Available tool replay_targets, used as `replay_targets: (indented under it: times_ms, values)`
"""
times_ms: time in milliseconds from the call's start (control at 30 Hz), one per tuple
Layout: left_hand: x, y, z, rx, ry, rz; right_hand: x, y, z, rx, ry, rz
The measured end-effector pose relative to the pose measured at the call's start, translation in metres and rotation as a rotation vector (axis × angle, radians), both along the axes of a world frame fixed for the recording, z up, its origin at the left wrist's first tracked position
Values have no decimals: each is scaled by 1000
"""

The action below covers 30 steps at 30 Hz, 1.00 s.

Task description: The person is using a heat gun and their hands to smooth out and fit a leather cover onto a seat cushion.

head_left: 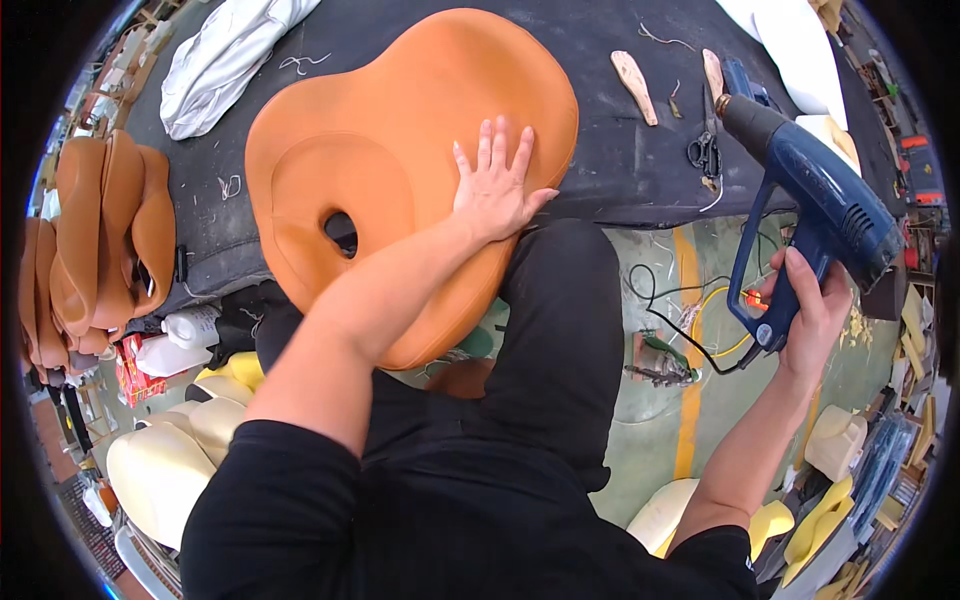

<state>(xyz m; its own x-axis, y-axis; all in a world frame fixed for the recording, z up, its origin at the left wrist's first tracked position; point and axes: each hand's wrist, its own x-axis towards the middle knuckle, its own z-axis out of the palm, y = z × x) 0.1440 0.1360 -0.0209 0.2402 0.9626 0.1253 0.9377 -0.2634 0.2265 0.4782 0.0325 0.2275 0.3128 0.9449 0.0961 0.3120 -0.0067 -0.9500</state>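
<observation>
L hand (494, 196) spread flat on orange seat (410, 165), R hand (815, 305) gripping blue heat gun (822, 195); nozzle (724, 104), if hot & too close, cd scorch seat.

No legible text from this view. Marked spots only: heat gun (835, 190), dark blue, has a small pale round badge (764, 333) at the lower end of its handle, too small to make out. White jug (192, 326) on the left seems to carry faint print, unreadable. Red-and-white package (136, 372) just below it shows pale patterning, maybe lettering; too blurred to tell. Black right sleeve (712, 553): tiny white mark at the edge, unreadable.
</observation>
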Motion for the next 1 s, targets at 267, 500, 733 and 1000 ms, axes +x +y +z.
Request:
replay_targets:
  times_ms: [267,500,733,1000]
  values:
    - [15,9,18,50,-7,-37,12,-4,-2,0,-13,-59]
    - [23,51,77,422,-261,-10,13,-12,-7,14,-10,-93]
    - [-1,-6,22,-177,100,40,21,-14,-15,-11,-28,-83]
    - [-8,47,55,442,-181,-51,22,-19,-10,-25,-29,-152]
